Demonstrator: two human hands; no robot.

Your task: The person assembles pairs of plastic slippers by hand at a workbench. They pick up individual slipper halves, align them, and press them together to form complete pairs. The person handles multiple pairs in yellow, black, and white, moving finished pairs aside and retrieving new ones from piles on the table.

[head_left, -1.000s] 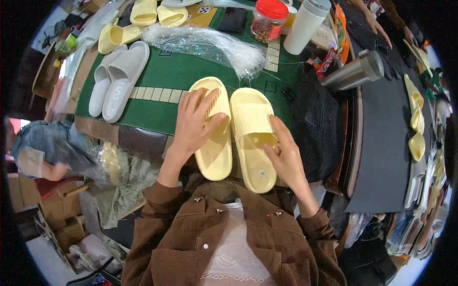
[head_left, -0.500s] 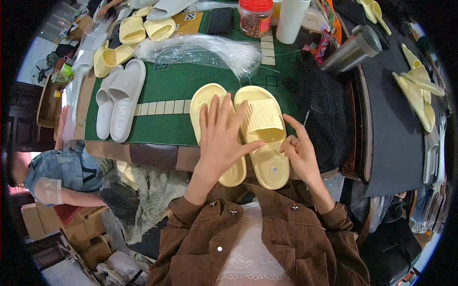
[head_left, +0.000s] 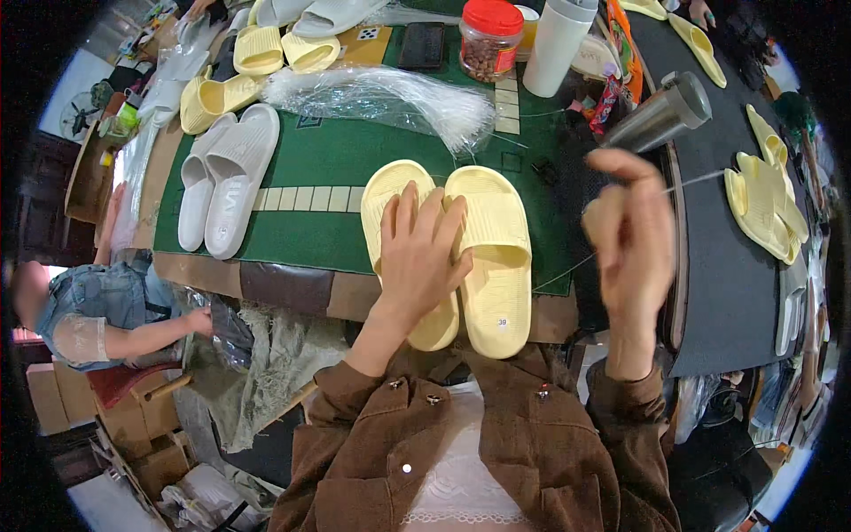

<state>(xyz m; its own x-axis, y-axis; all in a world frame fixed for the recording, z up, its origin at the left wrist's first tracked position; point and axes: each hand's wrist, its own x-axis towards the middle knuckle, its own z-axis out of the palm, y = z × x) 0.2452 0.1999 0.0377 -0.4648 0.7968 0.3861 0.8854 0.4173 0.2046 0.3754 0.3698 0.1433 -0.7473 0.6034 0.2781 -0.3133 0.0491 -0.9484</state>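
A pair of pale yellow slide slippers lies side by side at the table's front edge, toes away from me. My left hand (head_left: pixel 417 253) presses over the strap of the left slipper (head_left: pixel 399 177), fingers bent toward the inner side of the right slipper (head_left: pixel 498 301). Raised right of the pair, my right hand (head_left: pixel 629 230) is blurred, its fingers closed on a thin clear plastic strand (head_left: pixel 696 182). The strand's end sticks out beyond the fingers, and a fine line runs from the hand toward the right slipper. How it joins the slipper cannot be made out.
Grey slippers (head_left: pixel 241 182) and a bundle of clear strands (head_left: pixel 381 93) lie on the green mat (head_left: pixel 310 239). Behind stand a red-lidded jar (head_left: pixel 490 40), a white bottle (head_left: pixel 557 49) and a steel tumbler (head_left: pixel 660 111). More yellow slippers (head_left: pixel 764 208) rest at right. Someone (head_left: pixel 111 310) sits at left.
My right hand has left the right slipper's side and swung up and right, drawing the strand out. My left hand's spread fingers have drawn together over the slippers.
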